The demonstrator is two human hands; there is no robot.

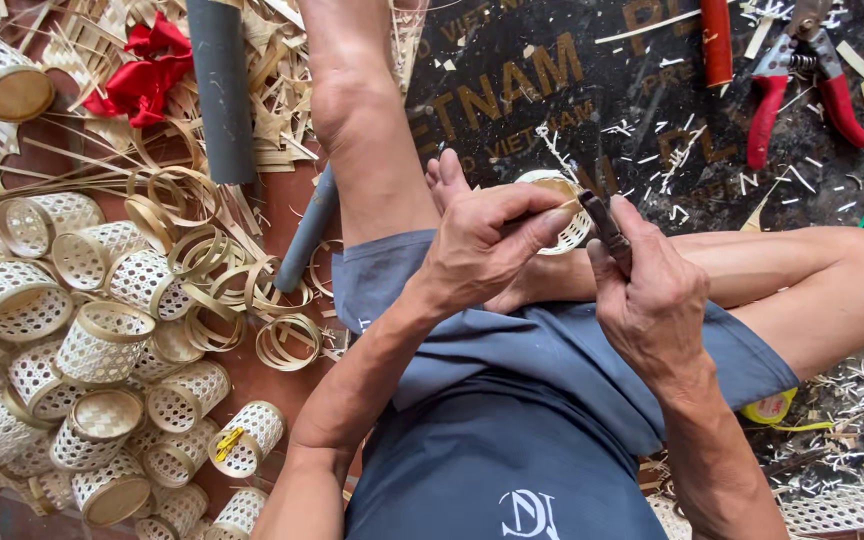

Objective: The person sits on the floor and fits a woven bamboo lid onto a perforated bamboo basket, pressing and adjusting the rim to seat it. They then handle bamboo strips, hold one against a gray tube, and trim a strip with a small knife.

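At the bottom centre of the frame the person's blue shirt and shorts (512, 400) fill the near view, with both forearms rising from them toward the middle; the left hand (487, 245) is curled, its fingers and thumb closed on the rim of a small woven basket (564, 215); the right hand (647, 290) is closed around a dark-handled knife (607, 230) whose tip meets the basket's near edge; the basket sits just above centre, between the two hands and over the crossed legs; it is a short pale cylinder of open lattice weave with a tan band round its mouth, mostly hidden by the fingers; at lower left lies a heap of similar finished baskets (102, 345), with loose bamboo rings (222, 275) beside them; farther up, a grey tube (220, 90) and a red ribbon bow (147, 65) lie at upper left; red-handled pliers (802, 75) rest at upper right on a dark printed mat (552, 100) strewn with shavings.
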